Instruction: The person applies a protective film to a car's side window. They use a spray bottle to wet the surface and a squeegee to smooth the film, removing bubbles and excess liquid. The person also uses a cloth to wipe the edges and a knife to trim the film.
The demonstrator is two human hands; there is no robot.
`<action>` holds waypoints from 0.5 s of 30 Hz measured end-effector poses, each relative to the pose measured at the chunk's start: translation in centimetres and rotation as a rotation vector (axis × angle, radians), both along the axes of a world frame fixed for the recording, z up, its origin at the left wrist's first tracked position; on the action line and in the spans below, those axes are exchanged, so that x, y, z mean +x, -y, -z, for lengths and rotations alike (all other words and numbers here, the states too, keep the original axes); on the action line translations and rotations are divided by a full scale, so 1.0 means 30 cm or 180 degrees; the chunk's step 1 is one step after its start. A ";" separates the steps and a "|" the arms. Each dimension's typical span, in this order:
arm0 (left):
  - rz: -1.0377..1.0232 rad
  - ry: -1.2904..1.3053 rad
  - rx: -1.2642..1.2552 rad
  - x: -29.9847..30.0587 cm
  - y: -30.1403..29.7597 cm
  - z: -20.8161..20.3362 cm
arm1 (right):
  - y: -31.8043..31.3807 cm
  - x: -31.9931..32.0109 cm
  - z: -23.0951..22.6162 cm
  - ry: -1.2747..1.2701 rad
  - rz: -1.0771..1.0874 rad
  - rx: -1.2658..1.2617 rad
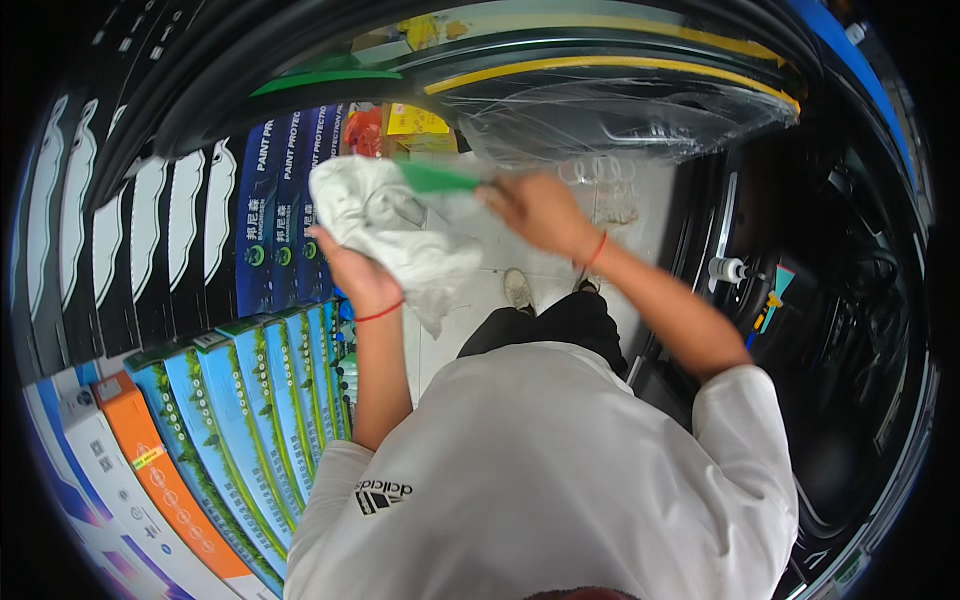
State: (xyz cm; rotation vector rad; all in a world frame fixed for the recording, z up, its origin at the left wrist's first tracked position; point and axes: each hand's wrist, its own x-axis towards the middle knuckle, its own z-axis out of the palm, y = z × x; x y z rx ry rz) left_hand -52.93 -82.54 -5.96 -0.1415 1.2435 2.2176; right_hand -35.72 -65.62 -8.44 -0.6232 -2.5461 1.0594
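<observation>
My left hand [362, 278] is wrapped round a crumpled white cloth [432, 262], which hangs down below the palm. In my right hand [545, 212], held out to the right of it, is a green flat-bladed scraper [438, 180]. Its blade reaches left to the upper part of the cloth and seems to touch it; motion blurs the blade and the fingers. Just beyond both hands is a dark car door [640, 50] with a yellow strip along its edge and loose clear plastic sheeting [610, 118] over its inner side.
Long upright boxes, blue [235, 390] and black, line the left side, with an orange box [160, 465] among them. On the right, the open car interior [830, 400] holds a white bottle [727, 270] and small coloured tools [770, 312]. My shoes stand on pale floor tiles [450, 318].
</observation>
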 end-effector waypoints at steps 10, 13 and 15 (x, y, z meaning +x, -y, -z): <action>0.2070 -0.3059 -0.1501 0.103 0.051 0.386 | 0.231 0.036 -0.385 -0.0754 0.0280 -0.0851; 0.2086 -0.2812 -0.0932 0.104 -0.015 0.208 | 0.094 0.042 -0.290 -0.0488 0.0335 -0.0941; 0.2361 -0.2408 -0.0541 0.036 -0.035 0.086 | 0.070 0.016 -0.368 -0.0324 0.0215 -0.2676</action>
